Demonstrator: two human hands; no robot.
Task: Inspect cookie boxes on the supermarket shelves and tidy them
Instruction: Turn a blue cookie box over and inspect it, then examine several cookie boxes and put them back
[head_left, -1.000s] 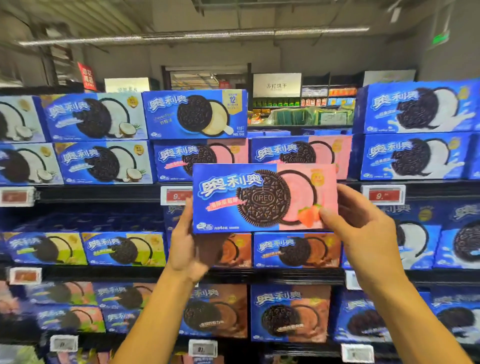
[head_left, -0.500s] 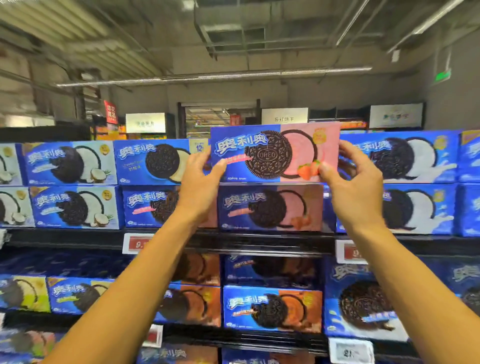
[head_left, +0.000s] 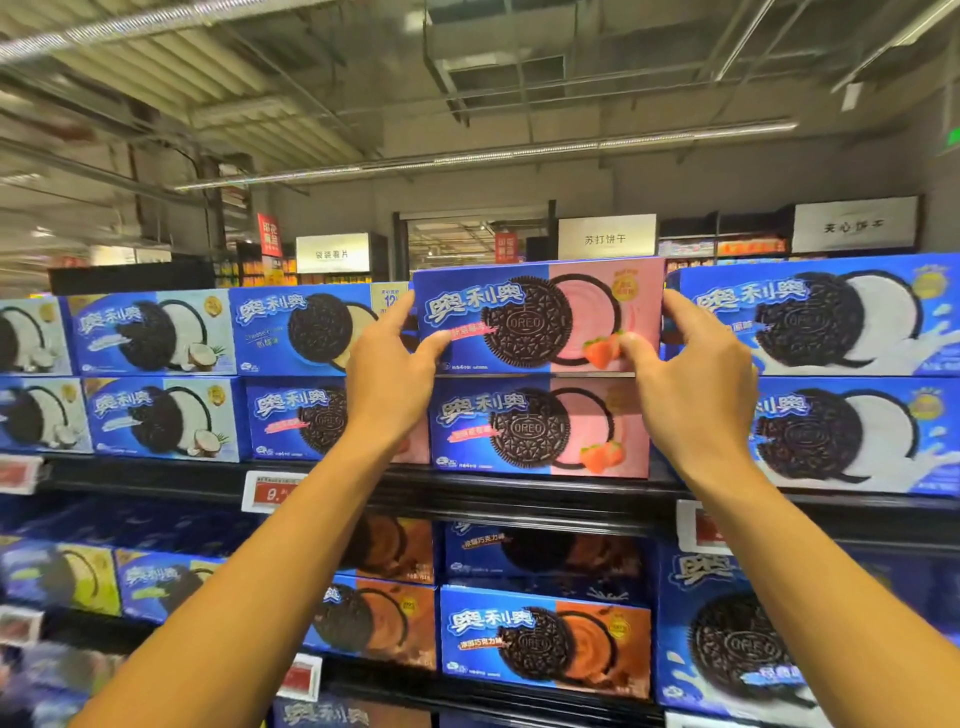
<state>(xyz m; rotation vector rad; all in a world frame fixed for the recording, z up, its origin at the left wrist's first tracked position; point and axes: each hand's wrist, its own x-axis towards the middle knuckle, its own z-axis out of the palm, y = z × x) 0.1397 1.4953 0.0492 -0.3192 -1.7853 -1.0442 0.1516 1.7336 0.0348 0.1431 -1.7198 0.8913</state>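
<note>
Left hand (head_left: 387, 371): gripping the left end of the strawberry box (head_left: 537, 314), thumb on its front face, fingers curled behind the edge and hidden.
Right hand (head_left: 693, 384): gripping the right end of the same box, thumb pressed near the printed strawberry, fingertips out of sight behind the box.
Strawberry box, place: top tier of the upper shelf (head_left: 519, 491), resting on a second strawberry box (head_left: 540, 426), between the cheese box (head_left: 306, 330) and the white-cream boxes (head_left: 831, 317).
Strawberry box, orientation: long axis horizontal, left to right; printed front facing the camera, logo upright, pink half to the right.
Count: two strawberry boxes in this stack; a third, at lower left, half covered by the left wrist.
Hidden or unclear: price tag (head_left: 270, 491) partly cut by the left forearm; lower-shelf chocolate boxes (head_left: 545, 636) dim, the far-left ones blurred.
Far: aisle signs (head_left: 605, 239) above the shelving, lettering small.
</note>
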